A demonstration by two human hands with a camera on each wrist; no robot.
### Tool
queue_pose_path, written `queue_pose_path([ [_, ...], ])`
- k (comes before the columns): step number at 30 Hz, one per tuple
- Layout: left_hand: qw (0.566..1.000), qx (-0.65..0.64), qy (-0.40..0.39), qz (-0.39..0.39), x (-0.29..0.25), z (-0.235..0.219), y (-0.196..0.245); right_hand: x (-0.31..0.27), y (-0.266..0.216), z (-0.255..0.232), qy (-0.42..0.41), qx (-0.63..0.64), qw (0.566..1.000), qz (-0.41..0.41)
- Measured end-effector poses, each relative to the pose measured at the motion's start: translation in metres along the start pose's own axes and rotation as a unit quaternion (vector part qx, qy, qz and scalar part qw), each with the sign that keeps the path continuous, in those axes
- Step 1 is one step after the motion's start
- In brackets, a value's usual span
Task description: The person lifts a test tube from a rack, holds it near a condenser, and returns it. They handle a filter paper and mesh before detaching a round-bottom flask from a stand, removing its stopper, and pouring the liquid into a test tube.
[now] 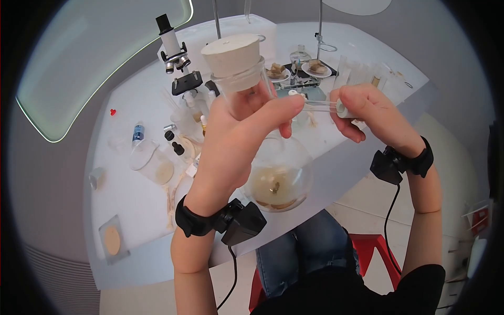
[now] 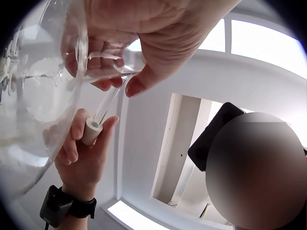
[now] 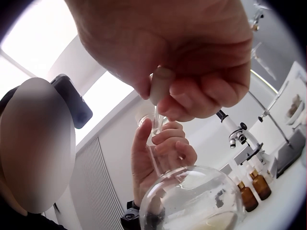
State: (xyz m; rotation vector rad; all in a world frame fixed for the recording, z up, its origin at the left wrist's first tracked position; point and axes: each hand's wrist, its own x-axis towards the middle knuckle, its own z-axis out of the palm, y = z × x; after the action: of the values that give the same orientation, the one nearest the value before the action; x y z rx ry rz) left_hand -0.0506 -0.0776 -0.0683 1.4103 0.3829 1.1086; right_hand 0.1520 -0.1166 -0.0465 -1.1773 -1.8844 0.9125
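A round-bottomed glass flask with a side arm is held upright near the front edge of the table. Something pale yellowish shows low in its bulb. My left hand grips the flask by its neck, below a large white stopper seated in the mouth. From the neck the thin glass side arm points to the right. At its end, my right hand pinches a small white rubber stopper between thumb and fingers. In the left wrist view, the tube's tip meets this small stopper.
A microscope stands at the back left. Dropper bottles, a tilted beaker and a dish are on the left side. Towards the back right are plates with brown pieces, a ring stand and several glass tubes.
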Motion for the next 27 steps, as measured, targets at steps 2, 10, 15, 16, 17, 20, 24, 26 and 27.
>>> queue_pose_path([
  [2, 1.0, -0.002, -0.002, 0.0, 0.0, 0.0, -0.001, -0.002, -0.006, -0.001, -0.037, 0.034, 0.997, 0.065],
  [10, 1.0, -0.009, -0.001, -0.019, 0.0, -0.004, 0.0, -0.005, -0.011, 0.004, -0.039, 0.023, 0.994, 0.094],
  [15, 0.999, 0.005, -0.004, -0.039, 0.001, -0.005, -0.001, -0.005, -0.005, 0.004, -0.049, 0.001, 0.997, 0.064],
  [16, 0.999, 0.005, -0.004, -0.038, 0.001, -0.005, -0.001, -0.005, -0.004, 0.004, -0.046, -0.002, 0.997, 0.055],
  [17, 0.999, -0.008, -0.001, -0.048, 0.001, -0.004, -0.001, -0.005, -0.004, 0.005, -0.044, -0.005, 0.998, 0.045],
  [20, 0.998, -0.021, 0.002, -0.058, 0.001, -0.005, -0.002, -0.006, -0.004, 0.007, -0.022, -0.024, 0.999, 0.041],
  [24, 0.998, -0.019, 0.002, -0.059, 0.001, -0.005, -0.004, -0.005, -0.003, 0.006, -0.009, -0.001, 0.999, 0.046],
  [26, 0.998, -0.025, 0.003, -0.06, 0.001, -0.005, -0.005, -0.003, 0.004, -0.001, -0.066, 0.029, 0.997, 0.016],
  [27, 0.998, -0.032, 0.004, -0.06, 0.001, -0.005, -0.005, -0.003, 0.011, -0.001, -0.067, 0.028, 0.997, 0.016],
])
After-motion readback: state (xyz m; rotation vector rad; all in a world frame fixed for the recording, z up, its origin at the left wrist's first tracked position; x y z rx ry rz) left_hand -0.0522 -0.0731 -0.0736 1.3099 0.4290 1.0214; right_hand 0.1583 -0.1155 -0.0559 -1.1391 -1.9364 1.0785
